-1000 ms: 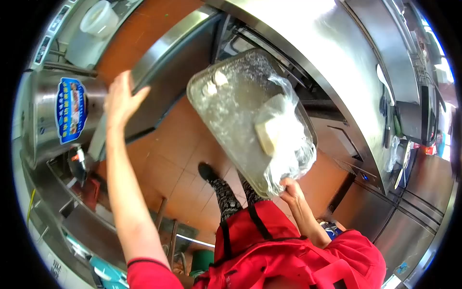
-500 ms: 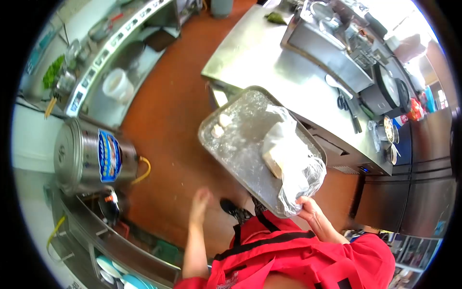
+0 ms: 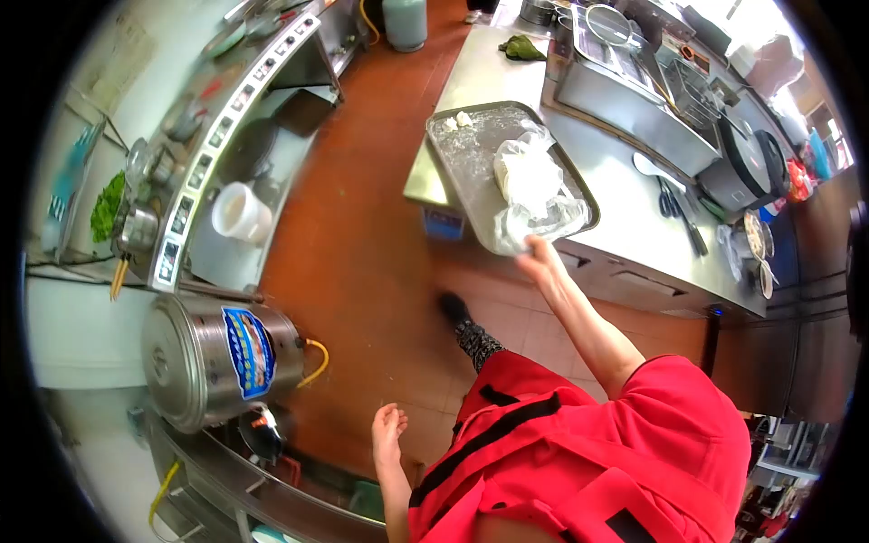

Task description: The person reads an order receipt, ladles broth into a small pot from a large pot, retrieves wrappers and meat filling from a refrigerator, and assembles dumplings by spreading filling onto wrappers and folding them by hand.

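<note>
One metal tray [image 3: 475,167] lies tilted across the upper middle of the frame, its far part over the steel counter [image 3: 611,195] and its near corner out past the counter's edge; whether it rests on the steel cannot be told. On it, a clear plastic bag [image 3: 532,181] with something pale inside covers much of the right side, and two small white lumps [image 3: 457,120] sit near the far left corner, amid white powder.

The person's right hand [image 3: 539,260] is clamped on the near corner of the tray, where the end of the bag lies; the exact hold of the fingers is partly hidden. The left hand [image 3: 389,430], at lower centre, holds nothing, its fingers loosely curled, well apart from the tray.

To the right of the tray, a white spoon [image 3: 659,170] and black-handled scissors [image 3: 668,201] lie on the counter, near a dark cooker [image 3: 742,158]. A large lidded pot [image 3: 204,362] with a blue label stands at lower left, and a white tub [image 3: 241,214] sits on a shelf at upper left.
</note>
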`<state>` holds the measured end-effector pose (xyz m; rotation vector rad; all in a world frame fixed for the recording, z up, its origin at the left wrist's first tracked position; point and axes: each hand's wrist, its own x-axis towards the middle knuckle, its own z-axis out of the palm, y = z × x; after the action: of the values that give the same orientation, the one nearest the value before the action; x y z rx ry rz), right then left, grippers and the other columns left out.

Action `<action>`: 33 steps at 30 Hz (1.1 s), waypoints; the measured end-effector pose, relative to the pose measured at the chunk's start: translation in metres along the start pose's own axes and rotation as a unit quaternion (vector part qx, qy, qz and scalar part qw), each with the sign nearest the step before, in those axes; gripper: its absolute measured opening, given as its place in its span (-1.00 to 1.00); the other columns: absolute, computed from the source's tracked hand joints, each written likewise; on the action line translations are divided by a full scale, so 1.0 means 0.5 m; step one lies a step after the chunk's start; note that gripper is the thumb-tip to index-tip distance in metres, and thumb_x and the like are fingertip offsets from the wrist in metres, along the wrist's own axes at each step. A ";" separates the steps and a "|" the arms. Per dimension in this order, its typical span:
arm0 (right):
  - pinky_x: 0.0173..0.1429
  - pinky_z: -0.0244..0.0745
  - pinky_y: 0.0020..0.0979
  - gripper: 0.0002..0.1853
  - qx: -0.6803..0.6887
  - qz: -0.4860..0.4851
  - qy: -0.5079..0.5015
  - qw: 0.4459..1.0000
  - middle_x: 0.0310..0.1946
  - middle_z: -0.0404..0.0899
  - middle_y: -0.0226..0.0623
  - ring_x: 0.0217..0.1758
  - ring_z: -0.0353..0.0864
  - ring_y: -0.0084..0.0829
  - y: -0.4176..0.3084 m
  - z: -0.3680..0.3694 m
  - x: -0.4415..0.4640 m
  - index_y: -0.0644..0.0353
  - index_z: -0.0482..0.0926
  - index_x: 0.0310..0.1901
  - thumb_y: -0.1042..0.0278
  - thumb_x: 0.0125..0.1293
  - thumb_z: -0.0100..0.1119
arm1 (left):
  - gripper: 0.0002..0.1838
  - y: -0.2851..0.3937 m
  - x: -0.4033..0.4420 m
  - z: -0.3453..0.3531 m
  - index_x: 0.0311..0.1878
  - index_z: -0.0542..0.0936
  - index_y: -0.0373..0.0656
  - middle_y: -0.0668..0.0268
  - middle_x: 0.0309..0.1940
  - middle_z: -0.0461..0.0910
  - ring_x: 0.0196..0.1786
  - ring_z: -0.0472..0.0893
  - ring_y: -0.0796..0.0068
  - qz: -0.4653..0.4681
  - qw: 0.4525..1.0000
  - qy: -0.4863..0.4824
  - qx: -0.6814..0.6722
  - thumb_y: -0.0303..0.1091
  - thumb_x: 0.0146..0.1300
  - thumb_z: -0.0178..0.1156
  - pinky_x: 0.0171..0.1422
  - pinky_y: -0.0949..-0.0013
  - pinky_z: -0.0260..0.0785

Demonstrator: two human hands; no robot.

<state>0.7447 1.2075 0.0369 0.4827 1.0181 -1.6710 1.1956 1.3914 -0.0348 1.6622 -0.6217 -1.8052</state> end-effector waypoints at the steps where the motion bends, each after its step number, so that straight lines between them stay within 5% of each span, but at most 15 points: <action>1: 0.07 0.56 -0.21 -0.62 0.026 0.005 -0.008 1.000 -0.09 0.49 -0.03 -0.05 0.57 -0.14 -0.006 0.042 0.027 0.40 0.33 0.04 0.69 0.14 -0.10 | -0.74 0.032 0.022 0.020 0.07 0.45 -0.19 0.29 -0.20 0.54 -0.22 0.55 0.57 0.005 1.000 0.001 0.004 -0.33 0.38 0.10 -0.13 0.52 0.45; 4: -0.05 0.57 -0.27 -0.63 0.115 0.017 -0.062 0.991 -0.19 0.52 -0.09 -0.16 0.59 -0.24 -0.012 0.131 0.167 0.39 0.35 0.05 0.68 0.16 -0.08 | -0.72 0.150 0.115 0.091 0.08 0.45 -0.19 0.27 -0.18 0.56 -0.20 0.56 0.55 0.019 0.999 -0.024 0.018 -0.33 0.37 0.11 -0.12 0.49 0.46; 10: -0.65 0.11 -0.51 -0.86 0.011 0.003 -0.032 0.999 -0.58 0.41 -0.33 -0.67 0.28 -0.52 -0.006 0.149 0.439 0.26 0.50 -0.17 0.45 0.26 0.05 | -0.71 0.452 0.294 0.257 0.08 0.49 -0.22 0.29 -0.21 0.58 -0.20 0.56 0.55 0.045 0.964 -0.112 0.236 -0.37 0.32 0.13 -0.07 0.47 0.44; 15: -0.62 0.17 -0.47 -0.82 0.144 0.032 0.026 0.989 -0.53 0.44 -0.29 -0.63 0.33 -0.46 -0.040 0.308 0.406 0.27 0.49 -0.14 0.40 0.29 0.01 | -0.71 0.652 0.454 0.356 0.07 0.48 -0.23 0.33 -0.24 0.56 -0.25 0.54 0.59 0.179 0.893 -0.176 0.374 -0.38 0.31 0.15 -0.15 0.50 0.43; 22: 0.16 0.42 -0.16 -0.65 0.246 -0.042 -0.027 0.968 0.00 0.50 -0.03 0.03 0.51 -0.11 0.017 0.363 0.505 0.31 0.36 0.10 0.56 0.26 -0.08 | -0.71 0.771 0.620 0.373 0.04 0.51 -0.22 0.29 -0.24 0.59 -0.24 0.53 0.57 0.126 0.850 -0.302 0.412 -0.33 0.30 0.17 -0.11 0.46 0.43; 26: 0.39 0.25 0.01 -0.56 0.312 -0.100 0.000 0.945 0.17 0.37 0.04 0.23 0.39 -0.01 0.007 0.517 0.428 0.35 0.27 0.19 0.65 0.24 -0.16 | -0.69 0.864 0.751 0.337 0.03 0.53 -0.23 0.24 -0.21 0.62 -0.18 0.58 0.48 0.078 0.783 -0.378 0.488 -0.28 0.28 0.17 -0.05 0.40 0.45; 31: -0.08 0.47 -0.28 -0.70 0.280 -0.141 0.016 0.949 -0.13 0.51 -0.06 -0.16 0.52 -0.22 0.015 0.592 0.602 0.31 0.41 0.01 0.39 0.26 -0.02 | -0.67 1.090 0.930 0.287 0.03 0.53 -0.23 0.14 -0.15 0.62 -0.10 0.63 0.33 0.159 0.671 -0.416 0.593 -0.26 0.27 0.16 -0.02 0.34 0.47; 33: -0.25 0.43 -0.35 -0.70 0.213 -0.167 0.068 0.960 -0.26 0.51 -0.11 -0.31 0.50 -0.30 0.038 0.545 0.715 0.30 0.43 -0.05 0.31 0.26 0.01 | -0.67 1.202 0.962 0.268 0.03 0.53 -0.23 0.14 -0.16 0.63 -0.10 0.63 0.33 0.155 0.691 -0.389 0.590 -0.27 0.27 0.16 -0.03 0.34 0.47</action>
<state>0.6846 0.7785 -0.0844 0.7476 0.8692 -2.2031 1.1150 0.6195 0.0548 1.0736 -2.7004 -1.8380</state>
